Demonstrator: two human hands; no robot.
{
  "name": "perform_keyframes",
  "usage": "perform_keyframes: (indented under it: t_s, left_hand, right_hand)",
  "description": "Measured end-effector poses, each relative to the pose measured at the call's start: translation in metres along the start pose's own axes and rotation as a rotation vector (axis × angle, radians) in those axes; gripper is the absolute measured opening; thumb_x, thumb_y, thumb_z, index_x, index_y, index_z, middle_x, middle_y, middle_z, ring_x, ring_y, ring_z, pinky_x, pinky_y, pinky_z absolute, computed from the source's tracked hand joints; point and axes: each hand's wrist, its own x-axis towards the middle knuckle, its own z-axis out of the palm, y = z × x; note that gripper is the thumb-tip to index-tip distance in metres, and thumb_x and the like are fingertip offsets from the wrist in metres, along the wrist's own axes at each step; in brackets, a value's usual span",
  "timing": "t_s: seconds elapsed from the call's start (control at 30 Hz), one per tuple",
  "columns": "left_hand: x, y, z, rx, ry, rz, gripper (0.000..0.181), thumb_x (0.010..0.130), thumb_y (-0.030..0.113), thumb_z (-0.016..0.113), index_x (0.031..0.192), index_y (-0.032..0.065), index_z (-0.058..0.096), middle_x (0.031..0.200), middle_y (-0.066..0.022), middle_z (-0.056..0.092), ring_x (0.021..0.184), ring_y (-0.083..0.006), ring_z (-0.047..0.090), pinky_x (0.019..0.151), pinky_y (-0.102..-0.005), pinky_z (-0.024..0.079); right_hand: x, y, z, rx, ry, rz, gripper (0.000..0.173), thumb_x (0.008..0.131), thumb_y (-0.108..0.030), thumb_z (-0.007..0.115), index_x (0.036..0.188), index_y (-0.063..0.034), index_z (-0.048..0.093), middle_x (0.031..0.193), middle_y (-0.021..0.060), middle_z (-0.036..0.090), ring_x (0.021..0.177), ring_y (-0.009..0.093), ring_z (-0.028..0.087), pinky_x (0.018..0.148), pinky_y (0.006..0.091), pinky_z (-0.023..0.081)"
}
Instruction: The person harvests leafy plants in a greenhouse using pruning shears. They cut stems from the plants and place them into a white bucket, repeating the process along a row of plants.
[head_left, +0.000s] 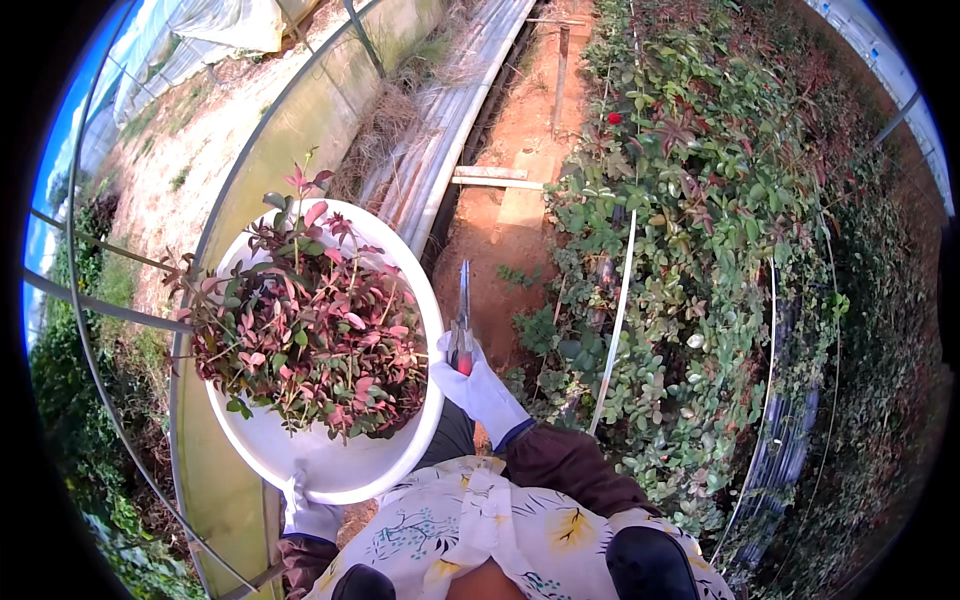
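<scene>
A round white plastic tub (341, 487) is in front of me on the left, heaped with cut leafy rose shoots (330, 337) in red and green. My left hand (307, 510), in a white glove, grips the tub's near rim, with the thumb over the edge. In my gloved right hand (480, 390) is a pair of narrow-bladed snips (463, 330) with a red part on the handle; the blades point away from me. This hand is against the tub's right rim, and the fingers behind it are partly hidden.
A dense bed of rose bushes (690, 247) with support strings runs along my right. Ahead lies a reddish dirt path (495, 262) with a wooden crosspiece (491, 177) and a post (561, 75). Plastic sheeting (262, 202) and metal greenhouse tubes (97, 304) stand on the left.
</scene>
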Motion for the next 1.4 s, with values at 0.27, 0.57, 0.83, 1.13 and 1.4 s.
perform_keyframes:
  t_s: [0.27, 0.57, 0.83, 1.13, 1.4]
  left_hand:
    - [0.11, 0.037, 0.083, 0.075, -0.114, 0.034, 0.047, 0.091, 0.027, 0.06, 0.132, 0.0045, 0.055, 0.13, -0.0136, 0.062, 0.123, -0.0315, 0.061, 0.108, -0.0485, 0.051]
    - [0.193, 0.137, 0.249, 0.1, -0.16, 0.032, 0.042, 0.087, 0.022, 0.061, 0.127, 0.0098, 0.056, 0.122, -0.009, 0.065, 0.117, -0.0279, 0.063, 0.102, -0.0472, 0.054]
    - [0.217, 0.192, 0.345, 0.162, -0.007, -0.071, 0.034, 0.081, 0.013, 0.061, 0.115, 0.0094, 0.059, 0.108, -0.0031, 0.065, 0.103, -0.0227, 0.067, 0.089, -0.041, 0.061]
    - [0.262, 0.194, 0.319, 0.147, -0.026, -0.085, 0.027, 0.084, 0.011, 0.063, 0.111, 0.0092, 0.058, 0.11, -0.0001, 0.063, 0.103, -0.0201, 0.065, 0.096, -0.0397, 0.058]
    - [0.293, 0.199, 0.331, 0.157, 0.048, -0.09, 0.028, 0.085, 0.011, 0.063, 0.113, 0.0092, 0.059, 0.108, 0.0002, 0.062, 0.101, -0.0189, 0.065, 0.092, -0.0368, 0.059]
  right_hand:
    - [0.101, -0.057, 0.043, -1.059, -0.03, -0.158, 0.037, 0.094, -0.013, 0.067, 0.129, -0.0065, 0.057, 0.105, 0.0079, 0.063, 0.097, 0.018, 0.061, 0.089, 0.0337, 0.051]
    - [0.235, -0.129, 0.143, -0.977, 0.05, 0.174, 0.057, 0.091, -0.018, 0.07, 0.141, -0.0053, 0.046, 0.126, 0.0078, 0.057, 0.117, 0.015, 0.053, 0.106, 0.0332, 0.043]
    - [0.262, -0.156, 0.202, -1.021, 0.075, 0.31, 0.055, 0.094, -0.024, 0.067, 0.14, -0.0074, 0.042, 0.109, 0.0024, 0.055, 0.091, 0.009, 0.053, 0.081, 0.0275, 0.048]
    - [0.29, -0.132, 0.207, -0.918, 0.112, 0.214, 0.034, 0.094, -0.012, 0.062, 0.126, -0.0077, 0.052, 0.098, 0.0006, 0.05, 0.086, 0.01, 0.047, 0.077, 0.0264, 0.045]
    - [0.351, -0.135, 0.178, -0.881, -0.02, 0.259, 0.042, 0.092, -0.015, 0.063, 0.131, -0.0041, 0.052, 0.105, 0.0014, 0.052, 0.094, 0.01, 0.049, 0.086, 0.026, 0.045]
